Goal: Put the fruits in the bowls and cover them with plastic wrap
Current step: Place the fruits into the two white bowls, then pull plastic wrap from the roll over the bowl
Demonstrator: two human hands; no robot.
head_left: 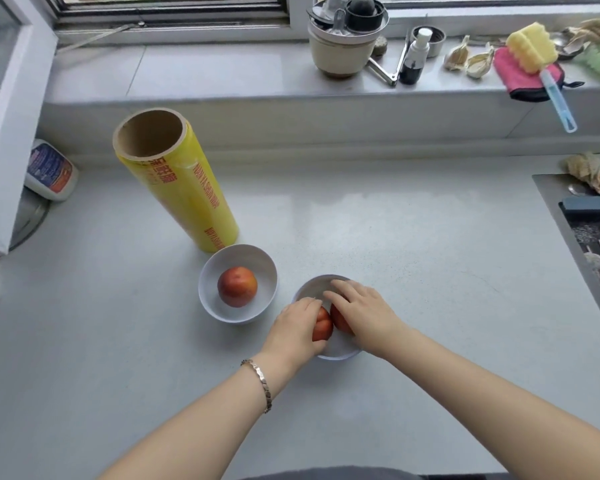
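Two white bowls stand on the grey counter. The left bowl (208,275) holds one red-orange fruit (237,286). Inside the right bowl (310,285) are two more red fruits side by side. My left hand (297,329) is curled over the left fruit (323,329), and my right hand (364,311) lies on the right fruit (340,318). Both hands cover most of that bowl. A big yellow roll of plastic wrap (177,178) stands upright just behind the left bowl.
A white bottle (51,171) lies at the far left by the window frame. The sill behind holds a beige pot (343,46), a spray bottle (414,57), garlic (470,58), a yellow sponge brush (534,50) and a pink cloth. A sink (596,230) is at the right edge.
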